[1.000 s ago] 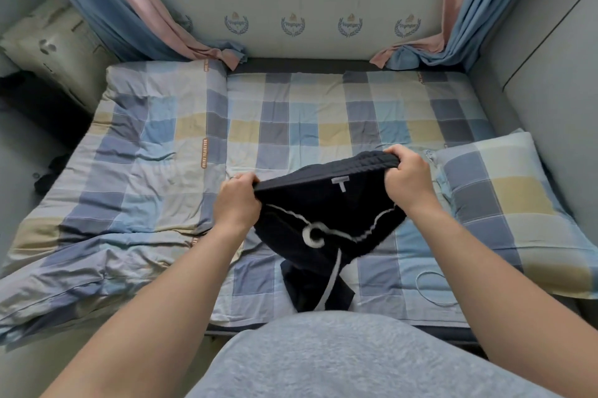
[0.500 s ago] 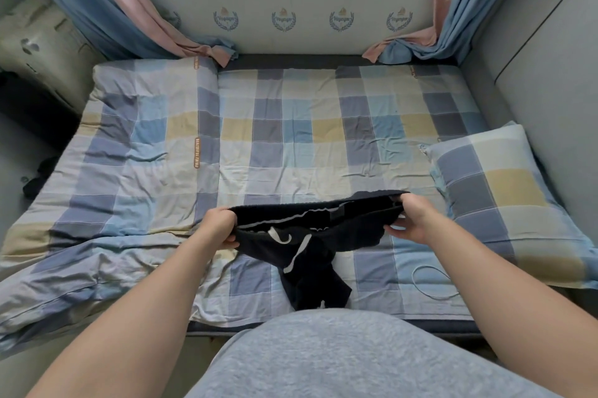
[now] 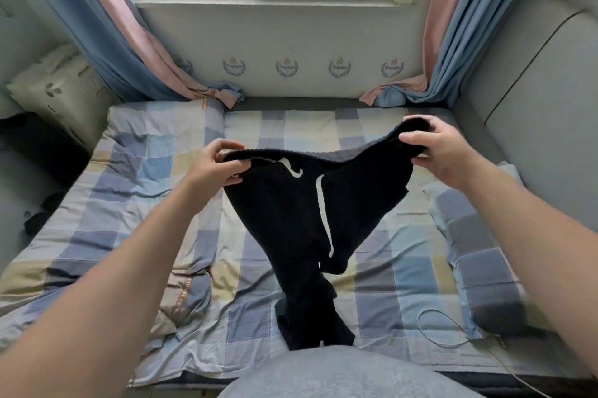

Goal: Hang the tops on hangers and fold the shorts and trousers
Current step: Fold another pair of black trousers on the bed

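A pair of black trousers (image 3: 291,219) with a white drawstring hangs in the air above the bed. My left hand (image 3: 215,164) grips the left end of the waistband. My right hand (image 3: 433,151) grips the right end, held a little higher and farther out. The waistband is stretched between them. The legs bunch together and trail down, their ends resting on the checked sheet near my body. No hangers or tops show in this view.
The bed (image 3: 155,197) carries a checked blue, grey and yellow sheet. A matching pillow (image 3: 482,255) lies at the right, with a thin white cable (image 3: 440,326) beside it. Curtains (image 3: 136,51) hang at both far corners under a window. Dark items (image 3: 38,219) lie left of the bed.
Both hands have lifted the trousers from low over the sheet up into the air and spread the waistband wider. The view has tilted up and now shows the window.
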Tool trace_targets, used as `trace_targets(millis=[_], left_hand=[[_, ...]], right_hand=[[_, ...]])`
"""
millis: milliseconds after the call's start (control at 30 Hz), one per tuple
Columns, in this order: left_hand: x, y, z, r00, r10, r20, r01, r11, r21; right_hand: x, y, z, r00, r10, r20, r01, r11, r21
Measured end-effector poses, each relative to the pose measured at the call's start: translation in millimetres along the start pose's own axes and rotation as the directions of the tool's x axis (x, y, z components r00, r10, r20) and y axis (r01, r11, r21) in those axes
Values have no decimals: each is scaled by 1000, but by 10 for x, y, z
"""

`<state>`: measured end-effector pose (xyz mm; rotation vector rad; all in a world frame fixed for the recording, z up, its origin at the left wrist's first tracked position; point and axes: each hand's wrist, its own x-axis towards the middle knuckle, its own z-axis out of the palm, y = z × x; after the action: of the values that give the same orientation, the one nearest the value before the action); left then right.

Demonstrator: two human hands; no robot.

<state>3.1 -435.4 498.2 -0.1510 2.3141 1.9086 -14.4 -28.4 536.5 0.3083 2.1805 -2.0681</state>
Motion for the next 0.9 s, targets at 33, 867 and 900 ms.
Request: trace_targets(millis=[33, 867, 900], left_hand=[[84, 227, -35, 997, 65, -43, -63, 997, 54], [-18, 4263, -1209, 734, 648, -205, -515, 727, 454], [-75, 4309, -1239, 728, 667, -157, -537, 698, 474]], right_hand=[[41, -240, -3, 996, -87, -16, 86, 996, -30], [-417, -4198, 303, 846, -443, -296, 259, 828, -497], [-460, -4253, 288, 867, -404, -292, 257, 864, -433]])
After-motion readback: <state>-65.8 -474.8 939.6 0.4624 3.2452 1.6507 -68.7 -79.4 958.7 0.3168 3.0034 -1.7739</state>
